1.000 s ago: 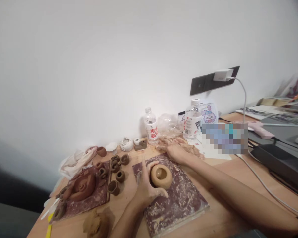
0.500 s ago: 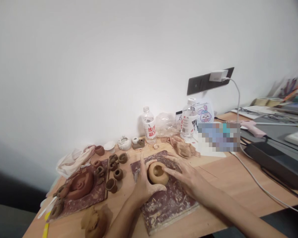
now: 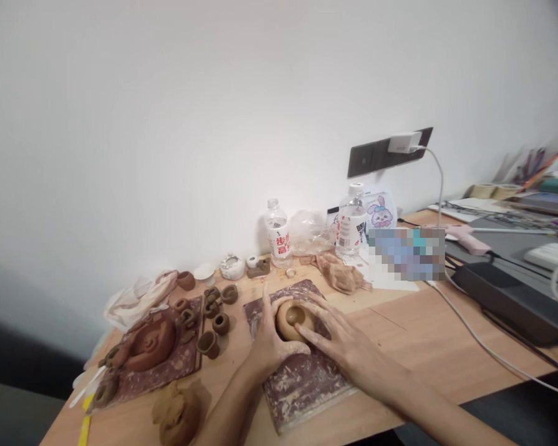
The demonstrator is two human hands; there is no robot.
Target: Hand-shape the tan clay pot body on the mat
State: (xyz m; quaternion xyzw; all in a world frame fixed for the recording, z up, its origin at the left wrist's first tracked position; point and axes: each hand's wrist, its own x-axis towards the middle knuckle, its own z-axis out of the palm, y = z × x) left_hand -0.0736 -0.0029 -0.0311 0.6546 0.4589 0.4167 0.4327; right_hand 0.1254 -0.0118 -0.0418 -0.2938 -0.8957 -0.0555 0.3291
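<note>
A small hollow pot of tan clay [image 3: 294, 319] sits on a clay-smeared maroon working board [image 3: 302, 396]. My left hand [image 3: 272, 341] cups the pot's near left side, with its thumb raised beyond the pot's left edge. From the right, my right hand [image 3: 346, 350] presses its fingers against the pot and hides part of the rim. The pot's underside and far side cannot be seen.
To the left, small clay cups [image 3: 221, 323] stand beside a second board holding a brown clay spiral [image 3: 149, 344]. A raw clay lump [image 3: 177, 412] lies at the near edge. Plastic bottles [image 3: 278, 232] and a stained cloth [image 3: 341, 275] lie behind.
My right hand has come from the far side of the board onto the pot's right side. My left hand stays on the pot. The whole view has drifted slightly.
</note>
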